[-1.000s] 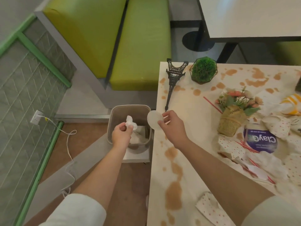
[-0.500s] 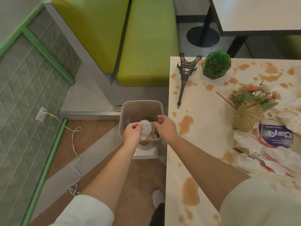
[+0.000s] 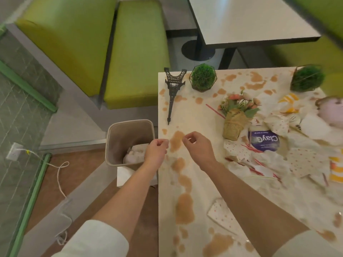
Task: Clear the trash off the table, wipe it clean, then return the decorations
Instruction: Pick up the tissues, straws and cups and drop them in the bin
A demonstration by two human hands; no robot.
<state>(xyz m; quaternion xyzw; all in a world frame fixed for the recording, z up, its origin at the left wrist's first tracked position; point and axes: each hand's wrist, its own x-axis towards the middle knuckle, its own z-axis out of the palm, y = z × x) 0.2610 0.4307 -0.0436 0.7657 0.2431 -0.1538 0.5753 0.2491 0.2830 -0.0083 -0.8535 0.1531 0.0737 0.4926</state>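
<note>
The cream table (image 3: pixel 200 182) is spattered with brown stains. My left hand (image 3: pixel 156 152) hovers at the table's left edge, beside the grey bin (image 3: pixel 113 141), fingers loosely curled and empty. My right hand (image 3: pixel 197 147) is over the table just right of it, also empty with fingers bent. White crumpled paper (image 3: pixel 135 153) lies inside the bin. Crumpled napkins, dotted wrappers (image 3: pixel 300 160) and red straws (image 3: pixel 215 111) pile up at the right. Decorations stand on the table: a black tower model (image 3: pixel 173 89), two green ball plants (image 3: pixel 202 77) (image 3: pixel 307 78), a flower bouquet (image 3: pixel 236 115).
A blue wipes pack (image 3: pixel 264 142) lies among the trash. A dotted wrapper (image 3: pixel 222 216) sits near the front edge. Green bench seats (image 3: pixel 137 52) stand behind the bin, another table (image 3: pixel 250 17) further back. A white cable (image 3: pixel 59 175) runs along the floor at left.
Both hands dropped the white paper and round lid into the bin, then pulled back empty toward the table's edge. The view shifted right, showing more of the table.
</note>
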